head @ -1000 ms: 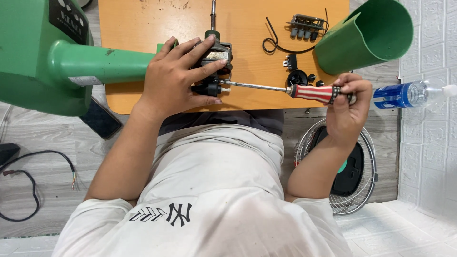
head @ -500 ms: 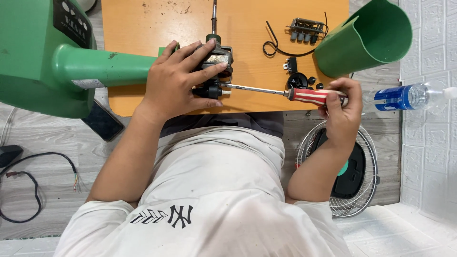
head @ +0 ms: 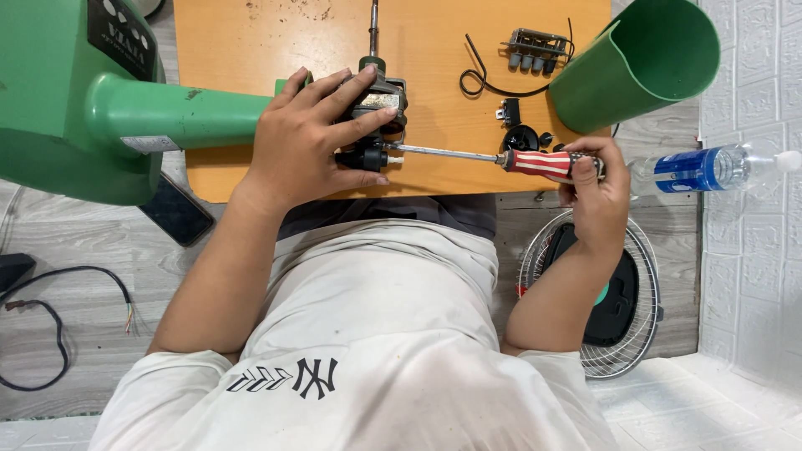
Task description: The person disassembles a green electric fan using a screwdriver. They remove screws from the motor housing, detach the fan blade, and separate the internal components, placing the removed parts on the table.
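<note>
Orange table: motor work, near edge.
Your left hand clamps the fan motor; your right hand grips the striped screwdriver, tip at the motor.

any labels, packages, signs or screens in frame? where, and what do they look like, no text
Control panel: top left on the green fan housing, dark rectangle with pale markings.
Sticker: on the green neck, left of the left hand, small pale strip.
Bottle label: on the clear water bottle lying at right, past the right hand, blue wrap.
Motor plate: under the left hand's fingers, small pale patch.
Phone: below the housing, dark screen, blank.
</note>
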